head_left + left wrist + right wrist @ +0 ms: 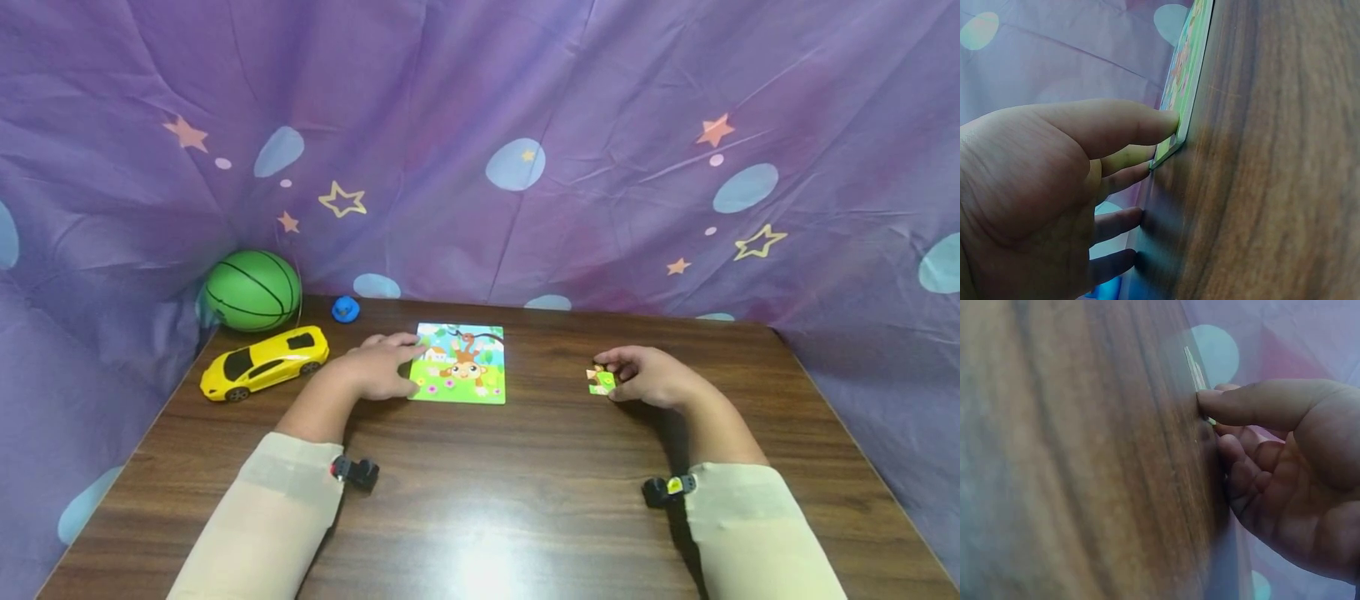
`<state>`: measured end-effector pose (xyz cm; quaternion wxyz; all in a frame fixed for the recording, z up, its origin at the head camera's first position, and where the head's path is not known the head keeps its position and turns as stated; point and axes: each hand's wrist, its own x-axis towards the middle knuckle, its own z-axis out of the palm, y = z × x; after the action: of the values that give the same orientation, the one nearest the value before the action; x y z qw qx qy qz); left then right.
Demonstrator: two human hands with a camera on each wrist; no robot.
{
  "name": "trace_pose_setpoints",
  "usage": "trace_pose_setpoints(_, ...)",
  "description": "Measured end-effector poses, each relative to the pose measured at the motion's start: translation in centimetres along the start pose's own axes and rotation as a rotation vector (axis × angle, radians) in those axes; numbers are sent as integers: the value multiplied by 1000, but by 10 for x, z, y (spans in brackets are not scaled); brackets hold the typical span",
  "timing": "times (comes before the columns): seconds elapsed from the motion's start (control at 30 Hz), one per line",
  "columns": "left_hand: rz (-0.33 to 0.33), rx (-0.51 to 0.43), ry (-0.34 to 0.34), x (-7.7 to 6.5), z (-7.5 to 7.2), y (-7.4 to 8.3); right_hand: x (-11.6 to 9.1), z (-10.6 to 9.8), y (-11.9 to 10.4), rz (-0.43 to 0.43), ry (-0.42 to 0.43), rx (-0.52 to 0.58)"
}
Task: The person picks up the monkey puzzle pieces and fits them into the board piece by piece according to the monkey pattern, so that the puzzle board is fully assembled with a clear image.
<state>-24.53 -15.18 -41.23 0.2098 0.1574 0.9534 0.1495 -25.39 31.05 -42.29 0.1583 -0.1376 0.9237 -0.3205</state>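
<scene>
A square picture puzzle (467, 385) with a hanging monkey on a green and blue background lies flat on the table. My left hand (377, 369) is at its left side, fingers spread. In the left wrist view the thumb (1160, 125) rests on the near corner of the puzzle, while the other fingertips reach down by its edge. To the right, my right hand (651, 377) pinches a small green and white jigsaw piece (604, 383) between thumb and fingers, low over the table. The right wrist view shows this piece (1194, 370) edge-on, its far part jutting past the thumb.
Left of the puzzle are a yellow toy car (266, 363), a green ball (255, 290) with black lines and a small blue toy (346, 309). A purple patterned curtain (600, 250) hangs behind the brown wooden table (525, 475) and at both sides.
</scene>
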Motion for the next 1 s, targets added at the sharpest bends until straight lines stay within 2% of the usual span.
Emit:
trace_pose_setpoints(0.3,-1,-8,0,-1,-1,0,4,0,-2,31,11,-54)
trace_pose_setpoints(0.47,5,-7,3,0,-1,1,5,2,-2,31,24,-2)
trace_pose_setpoints(0.7,9,-3,3,0,0,0,3,2,-5,5,82,35)
trace_pose_setpoints(0.87,3,-1,3,1,2,0,3,5,-20,-18,85,110)
trace_pose_setpoints(1.0,0,4,8,1,1,-1,8,12,-42,-73,79,164)
